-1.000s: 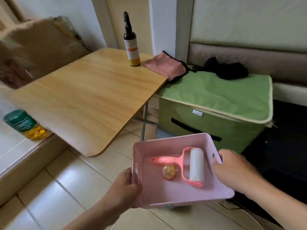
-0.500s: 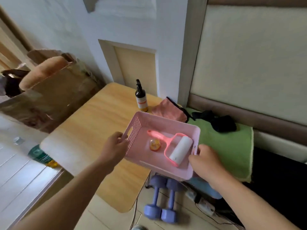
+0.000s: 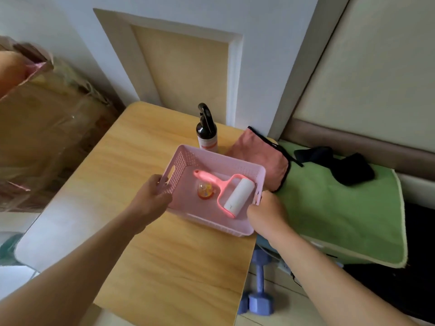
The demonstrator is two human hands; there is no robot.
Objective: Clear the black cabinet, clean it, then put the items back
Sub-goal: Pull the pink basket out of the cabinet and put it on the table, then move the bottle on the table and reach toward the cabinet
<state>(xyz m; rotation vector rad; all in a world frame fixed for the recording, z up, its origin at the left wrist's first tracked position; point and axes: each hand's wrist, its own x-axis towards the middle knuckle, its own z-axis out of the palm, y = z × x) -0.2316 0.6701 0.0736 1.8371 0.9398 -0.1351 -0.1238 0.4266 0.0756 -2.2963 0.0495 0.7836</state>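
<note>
A pink plastic basket [image 3: 188, 161] sits low over the wooden table [image 3: 131, 175], near its right edge. Inside lie a pink lint roller [image 3: 237, 196] with a white roll and a small orange bottle [image 3: 205, 191]. My left hand [image 3: 150, 201] grips the basket's left handle wall. My right hand [image 3: 267, 214] grips its right wall. A dark spray bottle [image 3: 207, 130] stands just behind the basket, and a pink cloth [image 3: 263, 156] lies to its right. The black cabinet is a dark mass at the far right [image 3: 421, 231].
A green padded storage box [image 3: 341, 208] with black fabric [image 3: 348, 165] on it adjoins the table's right side. Purple dumbbells [image 3: 259, 300] lie on the floor below the table edge. A cardboard box [image 3: 47, 128] stands at the left.
Both hands carried the basket up from floor level and forward onto the wooden table. It now lies in front of the spray bottle. The view tilted up and closer.
</note>
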